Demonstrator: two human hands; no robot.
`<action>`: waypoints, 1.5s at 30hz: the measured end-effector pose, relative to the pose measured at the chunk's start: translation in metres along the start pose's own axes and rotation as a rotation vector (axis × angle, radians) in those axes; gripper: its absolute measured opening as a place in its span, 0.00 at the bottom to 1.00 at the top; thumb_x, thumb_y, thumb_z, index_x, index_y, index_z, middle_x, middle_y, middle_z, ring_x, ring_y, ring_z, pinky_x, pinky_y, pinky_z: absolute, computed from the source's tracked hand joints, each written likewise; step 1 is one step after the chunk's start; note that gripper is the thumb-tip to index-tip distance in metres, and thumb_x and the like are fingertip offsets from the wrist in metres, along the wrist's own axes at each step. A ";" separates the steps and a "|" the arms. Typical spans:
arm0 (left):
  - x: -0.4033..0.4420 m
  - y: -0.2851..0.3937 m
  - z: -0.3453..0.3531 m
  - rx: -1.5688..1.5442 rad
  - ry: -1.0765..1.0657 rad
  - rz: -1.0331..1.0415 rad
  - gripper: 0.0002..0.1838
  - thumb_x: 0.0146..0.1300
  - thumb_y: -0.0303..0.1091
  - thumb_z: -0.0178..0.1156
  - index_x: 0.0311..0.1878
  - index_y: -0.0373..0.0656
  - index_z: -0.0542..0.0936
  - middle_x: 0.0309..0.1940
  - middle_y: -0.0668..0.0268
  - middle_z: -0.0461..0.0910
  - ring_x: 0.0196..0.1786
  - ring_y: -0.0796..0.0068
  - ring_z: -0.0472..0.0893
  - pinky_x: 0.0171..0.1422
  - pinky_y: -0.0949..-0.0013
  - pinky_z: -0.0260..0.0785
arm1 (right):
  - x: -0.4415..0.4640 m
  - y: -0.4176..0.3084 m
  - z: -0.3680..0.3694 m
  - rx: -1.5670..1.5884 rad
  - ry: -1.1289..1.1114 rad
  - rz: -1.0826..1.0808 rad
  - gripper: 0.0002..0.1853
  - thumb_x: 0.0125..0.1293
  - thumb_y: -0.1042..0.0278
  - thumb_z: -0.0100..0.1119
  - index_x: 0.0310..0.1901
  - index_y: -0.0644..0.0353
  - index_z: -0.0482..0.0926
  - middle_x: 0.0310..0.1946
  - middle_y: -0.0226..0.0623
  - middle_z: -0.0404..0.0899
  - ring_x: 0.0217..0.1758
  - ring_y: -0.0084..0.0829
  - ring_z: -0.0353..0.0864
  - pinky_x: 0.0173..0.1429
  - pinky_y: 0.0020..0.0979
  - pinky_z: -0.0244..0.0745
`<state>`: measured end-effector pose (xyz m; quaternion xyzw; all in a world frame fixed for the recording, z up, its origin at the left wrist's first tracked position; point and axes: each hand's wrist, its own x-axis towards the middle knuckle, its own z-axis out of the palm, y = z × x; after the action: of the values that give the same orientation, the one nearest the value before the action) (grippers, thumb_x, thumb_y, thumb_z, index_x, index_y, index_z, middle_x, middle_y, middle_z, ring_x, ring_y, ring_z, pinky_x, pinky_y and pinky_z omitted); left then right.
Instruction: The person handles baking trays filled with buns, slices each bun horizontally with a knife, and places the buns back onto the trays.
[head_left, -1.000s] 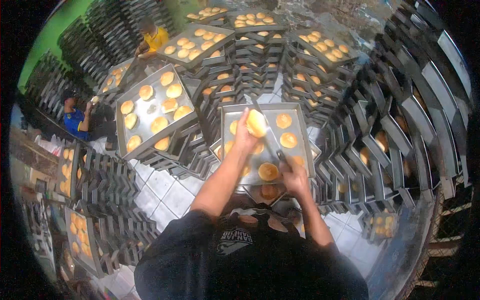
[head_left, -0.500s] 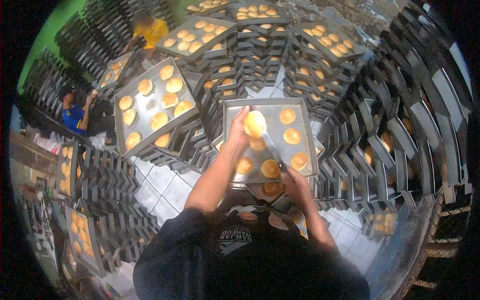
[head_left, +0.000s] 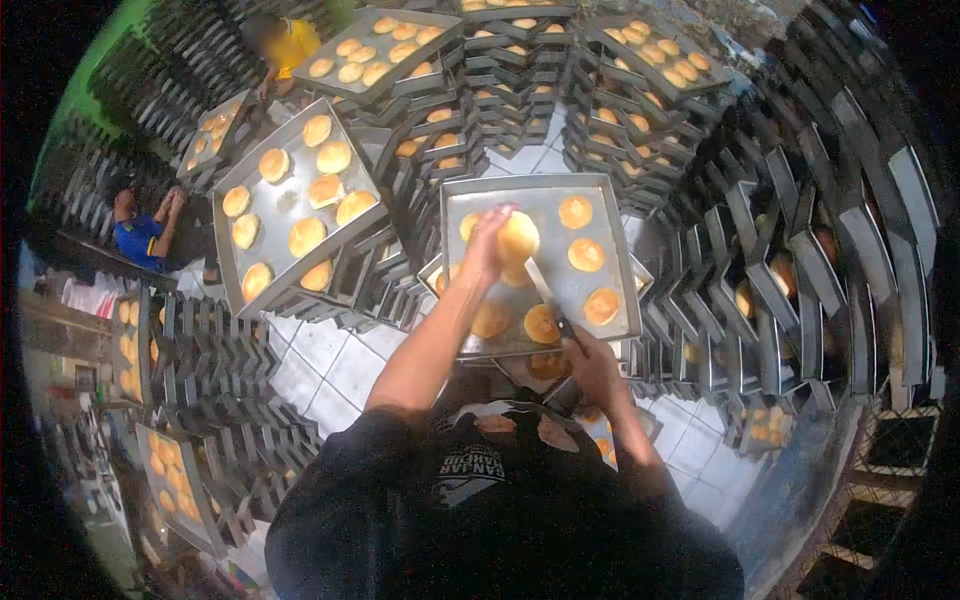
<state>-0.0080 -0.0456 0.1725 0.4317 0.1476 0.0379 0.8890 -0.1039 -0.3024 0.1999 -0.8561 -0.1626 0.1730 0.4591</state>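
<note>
My left hand point(head_left: 489, 243) holds a round golden bun point(head_left: 518, 238) above a metal tray point(head_left: 622, 270). In my right hand point(head_left: 594, 365) is a knife point(head_left: 546, 294) with a dark handle, its blade pointing up and left, the tip just below the held bun. Several buns lie on the tray under my hands, among them one at the right point(head_left: 585, 255) and one near the front edge point(head_left: 541, 324). My left forearm and hand hide part of the tray's left side.
At the left, another tray point(head_left: 287, 262) of buns tops a stack. Stacked trays point(head_left: 515, 90) stand behind and on both sides. A person in blue point(head_left: 141, 238) and a person in yellow point(head_left: 291, 48) are at the upper left. White floor tiles point(head_left: 325, 370) show between stacks.
The knife blade has dropped from beside the held bun to just below it. The bun has turned in my left hand. The view has shifted, so the trays appear higher.
</note>
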 end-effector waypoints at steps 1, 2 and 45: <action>-0.002 -0.009 0.005 -0.081 -0.027 -0.104 0.21 0.68 0.50 0.62 0.56 0.47 0.77 0.44 0.64 0.80 0.45 0.67 0.82 0.51 0.59 0.77 | 0.004 0.002 0.002 -0.003 -0.037 0.101 0.19 0.75 0.64 0.53 0.62 0.63 0.77 0.38 0.41 0.81 0.38 0.29 0.80 0.46 0.32 0.75; -0.005 -0.020 0.011 -0.079 -0.029 -0.117 0.21 0.68 0.50 0.62 0.56 0.47 0.77 0.44 0.64 0.80 0.45 0.67 0.82 0.51 0.59 0.77 | 0.024 0.011 0.009 0.048 0.000 0.012 0.20 0.75 0.64 0.53 0.63 0.63 0.76 0.39 0.41 0.82 0.39 0.30 0.80 0.47 0.33 0.76; 0.090 -0.203 0.066 1.288 -0.032 0.021 0.38 0.52 0.51 0.76 0.60 0.35 0.75 0.53 0.52 0.82 0.57 0.52 0.80 0.61 0.52 0.74 | -0.096 0.117 0.019 0.763 0.369 0.569 0.20 0.78 0.58 0.57 0.65 0.56 0.78 0.28 0.23 0.78 0.25 0.13 0.69 0.29 0.19 0.62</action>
<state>0.0853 -0.2044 0.0323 0.8808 0.1235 -0.0561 0.4536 -0.1832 -0.3920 0.1056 -0.6541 0.2356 0.1842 0.6947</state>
